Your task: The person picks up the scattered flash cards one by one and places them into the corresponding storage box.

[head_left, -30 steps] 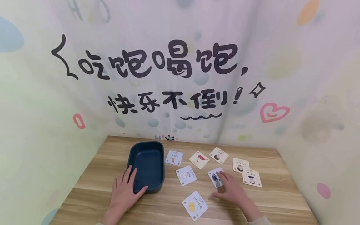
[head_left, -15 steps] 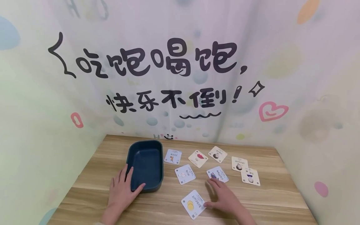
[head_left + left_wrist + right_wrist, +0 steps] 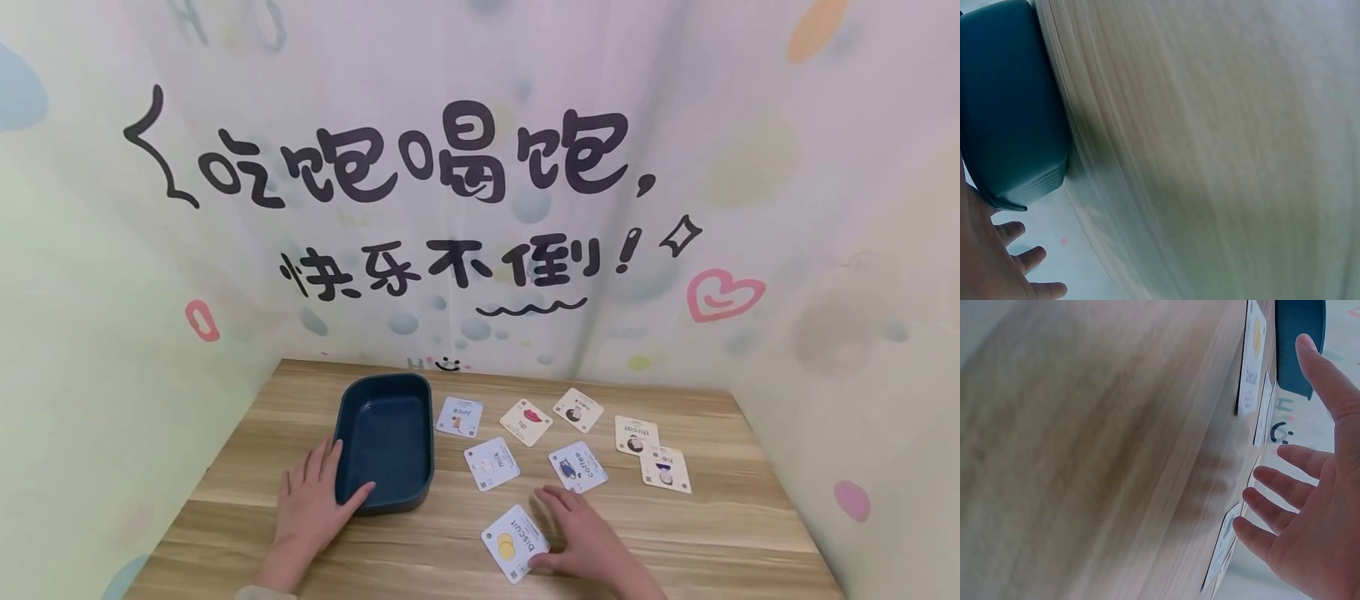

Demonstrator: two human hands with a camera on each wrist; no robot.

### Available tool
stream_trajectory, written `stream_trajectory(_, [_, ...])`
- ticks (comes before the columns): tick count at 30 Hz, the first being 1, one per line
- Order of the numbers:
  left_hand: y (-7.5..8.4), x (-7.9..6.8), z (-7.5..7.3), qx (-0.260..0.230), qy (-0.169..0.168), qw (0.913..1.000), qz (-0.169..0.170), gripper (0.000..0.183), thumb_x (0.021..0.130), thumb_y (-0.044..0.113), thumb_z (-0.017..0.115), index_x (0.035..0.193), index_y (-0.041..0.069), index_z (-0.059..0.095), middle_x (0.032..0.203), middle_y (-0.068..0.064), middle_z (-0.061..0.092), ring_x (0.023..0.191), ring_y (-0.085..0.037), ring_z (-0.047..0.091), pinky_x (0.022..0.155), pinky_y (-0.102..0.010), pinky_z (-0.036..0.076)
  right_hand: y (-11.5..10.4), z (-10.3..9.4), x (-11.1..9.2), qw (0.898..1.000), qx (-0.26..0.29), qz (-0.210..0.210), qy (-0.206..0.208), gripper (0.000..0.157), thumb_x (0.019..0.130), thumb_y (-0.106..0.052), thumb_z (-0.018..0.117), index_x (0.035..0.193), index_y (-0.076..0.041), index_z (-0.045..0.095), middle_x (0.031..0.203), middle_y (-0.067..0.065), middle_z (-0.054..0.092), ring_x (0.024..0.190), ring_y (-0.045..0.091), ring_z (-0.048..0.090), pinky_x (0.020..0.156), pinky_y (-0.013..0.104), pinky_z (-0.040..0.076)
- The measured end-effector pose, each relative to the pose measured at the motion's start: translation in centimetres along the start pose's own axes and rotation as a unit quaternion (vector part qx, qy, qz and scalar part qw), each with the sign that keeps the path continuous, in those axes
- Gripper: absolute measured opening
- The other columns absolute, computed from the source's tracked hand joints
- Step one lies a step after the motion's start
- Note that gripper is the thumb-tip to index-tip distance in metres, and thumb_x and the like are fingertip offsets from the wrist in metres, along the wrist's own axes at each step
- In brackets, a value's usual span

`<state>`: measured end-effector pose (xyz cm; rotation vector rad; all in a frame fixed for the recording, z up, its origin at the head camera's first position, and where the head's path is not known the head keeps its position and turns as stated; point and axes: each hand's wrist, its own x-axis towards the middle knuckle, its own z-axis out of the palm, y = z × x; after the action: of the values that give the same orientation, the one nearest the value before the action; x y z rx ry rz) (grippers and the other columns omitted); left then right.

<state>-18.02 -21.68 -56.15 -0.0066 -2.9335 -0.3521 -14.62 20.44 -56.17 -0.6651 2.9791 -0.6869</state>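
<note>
In the head view, my left hand [image 3: 311,504] rests at the near left rim of a dark blue tray [image 3: 384,437], fingers spread and fairly straight. The left wrist view shows the tray's side [image 3: 1013,112] and several fingertips beside it. My right hand [image 3: 581,540] hovers just right of a biscuit card [image 3: 504,546], its thumb over the card's right edge. Relaxed, spread fingers with nothing between them appear in the right wrist view, apart from the biscuit card [image 3: 1252,359]. Just beyond those fingers lies a coffee card [image 3: 579,468].
More picture cards lie face up on the wooden table: juice [image 3: 461,417], milk [image 3: 492,463], a lip card [image 3: 527,422], neck [image 3: 578,410] and throat [image 3: 637,434]. A partly readable card [image 3: 666,472] overlaps the throat card. A printed cloth [image 3: 480,333] hangs behind the table.
My right hand has moved from over the coffee card toward the near left, to the biscuit card, uncovering the coffee card. My left hand has shifted slightly left along the tray's rim.
</note>
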Motion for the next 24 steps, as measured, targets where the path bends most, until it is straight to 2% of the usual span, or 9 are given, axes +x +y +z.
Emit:
stream_trajectory(7, [-0.4, 0.0, -0.2, -0.006, -0.010, 0.9999, -0.007, 0.097, 0.086, 0.073, 0.055, 0.155, 0.008, 0.031, 0.160, -0.020, 0.029, 0.144, -0.046, 0.030, 0.111, -0.075, 0.022, -0.9, 0.2, -0.4, 1.000, -0.005, -0.015, -0.003, 0.097, 0.069, -0.062, 0.081, 0.143, -0.007, 0.052, 0.144, 0.014, 0.053, 0.131, 0.035, 0.052, 0.104, 0.053, 0.047])
stream_trajectory(12, [-0.5, 0.1, -0.3, -0.007, -0.010, 0.9999, -0.009, 0.096, 0.087, 0.072, 0.055, 0.155, 0.008, 0.031, 0.160, -0.020, 0.029, 0.143, -0.046, 0.031, 0.111, -0.075, 0.022, -1.0, 0.9, -0.4, 1.000, -0.011, -0.018, -0.020, 0.097, 0.070, -0.066, 0.077, 0.144, -0.009, 0.051, 0.146, 0.013, 0.052, 0.132, 0.034, 0.051, 0.106, 0.053, 0.046])
stream_trajectory(20, [-0.4, 0.1, -0.4, -0.014, -0.017, 0.9997, -0.011, 0.095, 0.090, 0.070, 0.053, 0.157, 0.009, 0.026, 0.161, -0.021, 0.027, 0.144, -0.047, 0.031, 0.111, -0.075, 0.022, -1.3, 1.5, -0.4, 0.999, -0.023, -0.011, -0.048, 0.101, 0.070, -0.072, 0.074, 0.145, -0.009, 0.049, 0.146, 0.010, 0.052, 0.131, 0.033, 0.051, 0.106, 0.051, 0.046])
stream_trajectory(24, [-0.4, 0.1, -0.2, -0.012, -0.014, 0.9998, -0.011, 0.094, 0.090, 0.069, 0.053, 0.157, 0.009, 0.026, 0.161, -0.021, 0.028, 0.143, -0.047, 0.031, 0.111, -0.075, 0.022, -1.9, 1.7, -0.4, 0.998, -0.029, 0.009, -0.060, 0.104, 0.069, -0.075, 0.073, 0.145, -0.008, 0.050, 0.143, 0.010, 0.053, 0.126, 0.032, 0.052, 0.104, 0.048, 0.048])
